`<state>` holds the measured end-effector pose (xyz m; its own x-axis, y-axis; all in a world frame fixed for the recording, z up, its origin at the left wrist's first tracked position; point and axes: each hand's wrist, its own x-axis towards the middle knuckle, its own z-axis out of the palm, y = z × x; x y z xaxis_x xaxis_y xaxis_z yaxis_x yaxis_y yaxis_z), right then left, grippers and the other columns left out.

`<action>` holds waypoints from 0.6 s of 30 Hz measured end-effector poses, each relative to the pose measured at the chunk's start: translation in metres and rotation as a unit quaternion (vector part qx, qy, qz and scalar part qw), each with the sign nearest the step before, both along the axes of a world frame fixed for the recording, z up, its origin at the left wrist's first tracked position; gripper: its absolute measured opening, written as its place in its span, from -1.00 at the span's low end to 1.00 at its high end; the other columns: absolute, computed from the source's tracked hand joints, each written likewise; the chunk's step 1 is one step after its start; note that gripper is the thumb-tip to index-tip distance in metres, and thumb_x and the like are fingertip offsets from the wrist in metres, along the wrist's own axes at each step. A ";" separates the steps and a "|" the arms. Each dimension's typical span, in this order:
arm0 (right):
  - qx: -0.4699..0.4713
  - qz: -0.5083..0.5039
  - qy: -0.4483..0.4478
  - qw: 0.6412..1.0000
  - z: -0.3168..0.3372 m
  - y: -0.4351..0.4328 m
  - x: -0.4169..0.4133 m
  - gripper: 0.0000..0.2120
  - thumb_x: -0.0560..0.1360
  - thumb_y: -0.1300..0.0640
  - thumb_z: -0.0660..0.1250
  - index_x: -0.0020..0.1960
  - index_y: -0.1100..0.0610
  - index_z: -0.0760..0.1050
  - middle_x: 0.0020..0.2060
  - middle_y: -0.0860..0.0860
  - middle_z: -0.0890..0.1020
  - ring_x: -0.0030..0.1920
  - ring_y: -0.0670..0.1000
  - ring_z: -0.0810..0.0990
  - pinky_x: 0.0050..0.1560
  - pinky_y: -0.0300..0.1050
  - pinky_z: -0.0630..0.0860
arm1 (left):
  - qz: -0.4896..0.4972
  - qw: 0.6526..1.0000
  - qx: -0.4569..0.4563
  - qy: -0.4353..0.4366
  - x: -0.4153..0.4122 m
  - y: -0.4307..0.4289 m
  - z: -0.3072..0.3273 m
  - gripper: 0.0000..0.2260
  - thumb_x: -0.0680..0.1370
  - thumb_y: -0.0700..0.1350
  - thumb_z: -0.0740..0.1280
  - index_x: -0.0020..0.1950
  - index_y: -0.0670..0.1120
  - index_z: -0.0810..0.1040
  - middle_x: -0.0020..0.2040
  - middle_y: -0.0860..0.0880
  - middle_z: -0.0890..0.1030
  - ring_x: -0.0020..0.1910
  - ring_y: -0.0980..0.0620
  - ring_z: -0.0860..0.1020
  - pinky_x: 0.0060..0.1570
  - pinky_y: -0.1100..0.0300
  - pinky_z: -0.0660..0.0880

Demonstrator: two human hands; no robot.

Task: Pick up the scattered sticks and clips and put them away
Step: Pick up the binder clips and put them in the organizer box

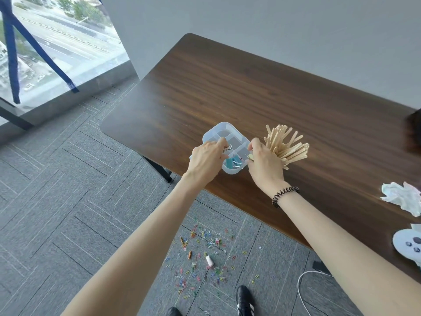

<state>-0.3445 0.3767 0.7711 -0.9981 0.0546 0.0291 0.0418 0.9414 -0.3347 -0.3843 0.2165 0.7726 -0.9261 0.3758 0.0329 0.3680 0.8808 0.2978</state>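
A clear plastic compartment box [218, 131] sits near the front edge of the dark wooden table [250, 92]. Over its left side, my left hand [206, 159] pinches a bunch of metal binder clips [227, 148]. Teal binder clips [232, 162] lie in a front compartment. My right hand [265, 165] grips a fanned bundle of wooden sticks [286, 144] just right of the box, and a small clip shows at its fingertips. Many coloured paper clips [205, 252] lie scattered on the carpet below the table edge.
A small white and pink object [209, 261] lies among the clips on the floor. Crumpled paper [403, 197] and a white game controller [410, 245] sit at the table's right end. A white cable [303, 290] and my black shoes [245, 299] are on the carpet.
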 end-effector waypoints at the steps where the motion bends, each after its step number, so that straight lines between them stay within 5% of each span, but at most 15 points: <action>1: 0.022 0.002 0.009 1.000 0.000 -0.002 -0.001 -0.75 0.49 0.19 0.36 0.07 0.17 0.34 -0.01 0.08 0.57 -0.18 0.07 0.61 -0.36 -0.19 0.43 | 0.009 1.000 0.007 -0.003 0.001 -0.001 0.002 -0.74 0.57 -0.02 0.32 0.12 -0.13 0.36 -0.09 -0.05 0.61 -0.15 -0.10 0.56 -0.29 0.09 0.37; 5: 0.055 0.003 0.005 0.998 -0.001 -0.010 -0.008 -0.69 0.48 0.26 0.36 0.14 0.19 0.31 0.05 0.12 0.52 -0.12 0.11 0.60 -0.30 -0.16 0.45 | 0.039 0.998 0.034 -0.037 0.007 -0.006 0.005 -0.71 0.54 -0.03 0.36 0.02 -0.11 0.26 -0.12 -0.04 0.57 -0.30 -0.04 0.45 -0.30 0.15 0.30; 9: 0.041 0.012 -0.014 0.999 -0.003 -0.012 0.001 -0.65 0.47 0.25 0.37 0.19 0.21 0.33 0.07 0.15 0.56 -0.06 0.10 0.63 -0.20 -0.14 0.55 | 0.042 0.995 0.056 -0.068 0.010 -0.011 0.003 -0.78 0.53 -0.05 0.37 0.07 -0.13 0.45 0.04 -0.05 0.55 -0.15 0.00 0.50 -0.23 0.15 0.41; 12: 0.049 0.017 -0.007 0.999 -0.010 -0.008 0.007 -0.82 0.52 0.29 0.28 0.11 0.20 0.41 -0.02 0.11 0.62 -0.10 0.08 0.64 -0.27 -0.18 0.47 | 0.061 0.990 0.096 -0.088 0.012 -0.014 0.004 -0.81 0.52 -0.06 0.40 0.06 -0.13 0.56 0.04 -0.06 0.57 -0.14 -0.01 0.57 -0.23 0.21 0.46; 18: -0.049 0.019 0.005 0.999 -0.022 -0.003 0.009 -0.84 0.52 0.28 0.29 0.09 0.18 0.49 -0.05 0.08 0.66 -0.10 0.06 0.64 -0.15 -0.07 0.61 | 0.098 0.978 0.138 -0.126 0.011 -0.018 0.006 -0.67 0.44 -0.08 0.49 0.06 -0.12 0.42 -0.04 0.01 0.61 -0.16 -0.03 0.60 -0.15 0.06 0.60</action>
<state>-0.3351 0.3733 0.7489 -0.9992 0.0206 0.0347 0.0038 0.9046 -0.4263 -0.3733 0.1990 0.7789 -0.9713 0.1994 -0.1297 0.0851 0.8005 0.5932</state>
